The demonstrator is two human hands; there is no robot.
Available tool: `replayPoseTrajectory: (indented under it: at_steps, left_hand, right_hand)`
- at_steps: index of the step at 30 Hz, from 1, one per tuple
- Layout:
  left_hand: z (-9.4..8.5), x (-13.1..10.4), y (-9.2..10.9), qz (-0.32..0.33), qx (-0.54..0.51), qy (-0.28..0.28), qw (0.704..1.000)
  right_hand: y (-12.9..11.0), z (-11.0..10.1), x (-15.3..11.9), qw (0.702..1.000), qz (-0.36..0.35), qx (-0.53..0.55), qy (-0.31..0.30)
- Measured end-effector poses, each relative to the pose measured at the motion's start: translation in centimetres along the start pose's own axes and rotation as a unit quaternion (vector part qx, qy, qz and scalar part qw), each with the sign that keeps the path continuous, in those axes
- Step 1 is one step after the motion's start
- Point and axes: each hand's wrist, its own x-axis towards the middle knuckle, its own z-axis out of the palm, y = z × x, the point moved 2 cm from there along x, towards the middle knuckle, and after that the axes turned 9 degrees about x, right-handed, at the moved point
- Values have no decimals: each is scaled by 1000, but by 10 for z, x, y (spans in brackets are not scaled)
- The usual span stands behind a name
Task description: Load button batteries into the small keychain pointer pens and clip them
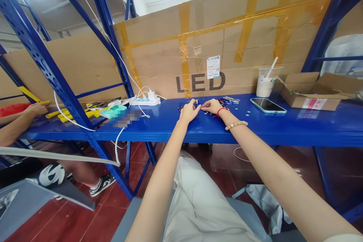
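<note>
My left hand (189, 112) is closed around a small blue-and-white piece (196, 103) over the blue metal shelf (159, 121). Its kind is too small to make out. Close by on the right, my right hand (212, 106) pinches with thumb and fingertips beside that piece; what sits between the fingers cannot be seen. Dark red and blue bits lie partly hidden under and around both hands. Just beyond my right hand is a small pile of shiny metal-and-coloured pieces (231, 100). Several small pale discs (247, 114) are scattered to its right.
On the right stand a phone (268, 106), a plastic cup with a straw (265, 85) and an open cardboard box (312, 100). A white power strip (144, 100) with cables lies left. Cardboard (159, 60) walls the back. Another person's hand (36, 109) holds something yellow far left.
</note>
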Motion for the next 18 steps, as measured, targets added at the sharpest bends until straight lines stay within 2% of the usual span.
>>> replayPoseTrajectory:
  at_steps: [9,18]
  left_hand:
    - [-2,-2,-1,-34,0,9,999]
    - [-1,0,1,0,21,-2,1000]
  right_hand:
    - [-3,0,-2,999,-19,23,-15]
    - [-1,2,-2,1000,4,28,-1]
